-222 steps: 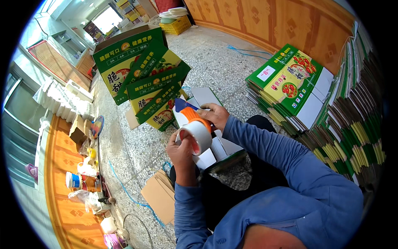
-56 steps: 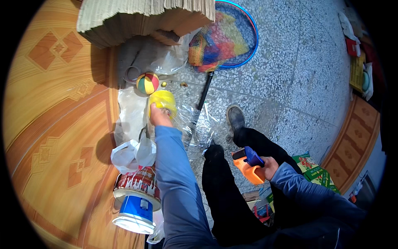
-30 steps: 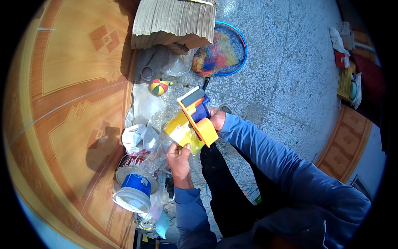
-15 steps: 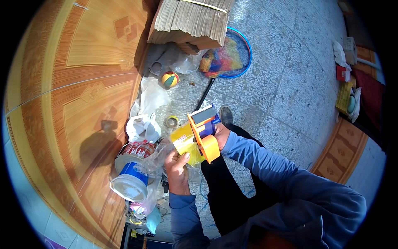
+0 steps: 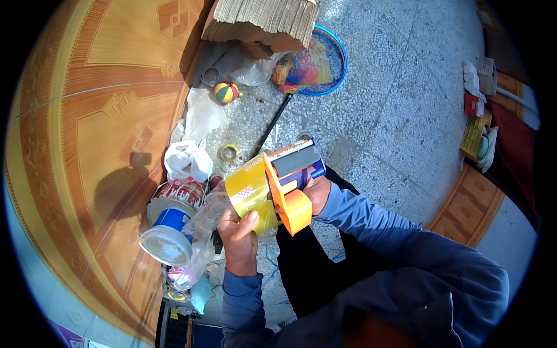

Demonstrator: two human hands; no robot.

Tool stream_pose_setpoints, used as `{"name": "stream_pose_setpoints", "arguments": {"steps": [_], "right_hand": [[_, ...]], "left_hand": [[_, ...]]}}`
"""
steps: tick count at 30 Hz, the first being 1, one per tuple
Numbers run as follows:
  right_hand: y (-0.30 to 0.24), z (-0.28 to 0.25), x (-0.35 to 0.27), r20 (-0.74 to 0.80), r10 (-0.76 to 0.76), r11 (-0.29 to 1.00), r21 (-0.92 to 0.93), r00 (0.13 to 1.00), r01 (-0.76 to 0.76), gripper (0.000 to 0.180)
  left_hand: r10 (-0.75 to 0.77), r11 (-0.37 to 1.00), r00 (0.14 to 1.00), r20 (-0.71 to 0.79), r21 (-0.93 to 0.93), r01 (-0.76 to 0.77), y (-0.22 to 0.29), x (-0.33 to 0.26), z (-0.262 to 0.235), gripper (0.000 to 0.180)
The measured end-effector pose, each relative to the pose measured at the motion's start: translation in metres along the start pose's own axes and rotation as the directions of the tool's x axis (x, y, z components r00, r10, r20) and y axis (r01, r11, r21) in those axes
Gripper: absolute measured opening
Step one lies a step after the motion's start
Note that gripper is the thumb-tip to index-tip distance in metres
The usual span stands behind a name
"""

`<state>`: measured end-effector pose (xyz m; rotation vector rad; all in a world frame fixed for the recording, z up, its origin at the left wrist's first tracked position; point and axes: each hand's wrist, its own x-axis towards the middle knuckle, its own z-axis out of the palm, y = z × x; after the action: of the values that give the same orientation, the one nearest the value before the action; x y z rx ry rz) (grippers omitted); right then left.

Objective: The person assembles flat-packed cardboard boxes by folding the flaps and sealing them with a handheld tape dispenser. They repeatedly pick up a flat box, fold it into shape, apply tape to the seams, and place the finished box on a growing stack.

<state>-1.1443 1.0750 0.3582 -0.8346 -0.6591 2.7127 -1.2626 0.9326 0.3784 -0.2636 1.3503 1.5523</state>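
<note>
Left hand [image 5: 238, 235] clamped on the lower edge of the yellow tape [image 5: 248, 187], thumb on the near side. Right hand [image 5: 317, 195] wrapped on the tape dispenser [image 5: 297, 178], fingers mostly hidden. Tape is up in front of the body, its right end against or just behind the orange frame; can't tell if they touch. Clear film [image 5: 210, 214] hangs at the tape's lower left.

Room: tight on the left, with the wood-pattern panel [image 5: 110, 133], red bucket [image 5: 188, 191] and blue-and-white bucket [image 5: 173, 220]. Ahead, the net [image 5: 325, 61] with its handle running back toward the tape. Widest floor [image 5: 400, 116] is to the right, out to the yellow basket [image 5: 476, 138].

Vs 1.9 s ago: tape was low by the ball [image 5: 225, 93], hands well apart; now tape and dispenser are together.

Markings: red-white checked patches on the tape, red marks along the dispenser's top strip. Bucket print too small to make out.
</note>
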Motion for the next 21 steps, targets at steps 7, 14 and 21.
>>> {"name": "stream_pose_setpoints", "arguments": {"steps": [7, 14, 21], "right_hand": [[-0.012, -0.045, -0.014, -0.102, 0.074, 0.989, -0.117, 0.992, -0.086, 0.042], [0.048, -0.137, 0.059, -0.527, 0.059, 0.942, -0.252, 0.848, -0.222, 0.019], [0.127, -0.191, 0.174, -0.544, 0.141, 0.655, -0.575, 0.827, -0.49, 0.027]], "left_hand": [[-0.007, 0.972, 0.999, -0.047, -0.233, -0.004, -0.016, -0.013, -0.075, 0.051], [0.002, 0.839, 0.976, -0.219, -0.53, -0.121, -0.002, -0.037, -0.097, 0.047], [0.061, 0.906, 0.923, -0.379, -0.367, -0.21, 0.013, -0.095, -0.141, 0.051]]}}
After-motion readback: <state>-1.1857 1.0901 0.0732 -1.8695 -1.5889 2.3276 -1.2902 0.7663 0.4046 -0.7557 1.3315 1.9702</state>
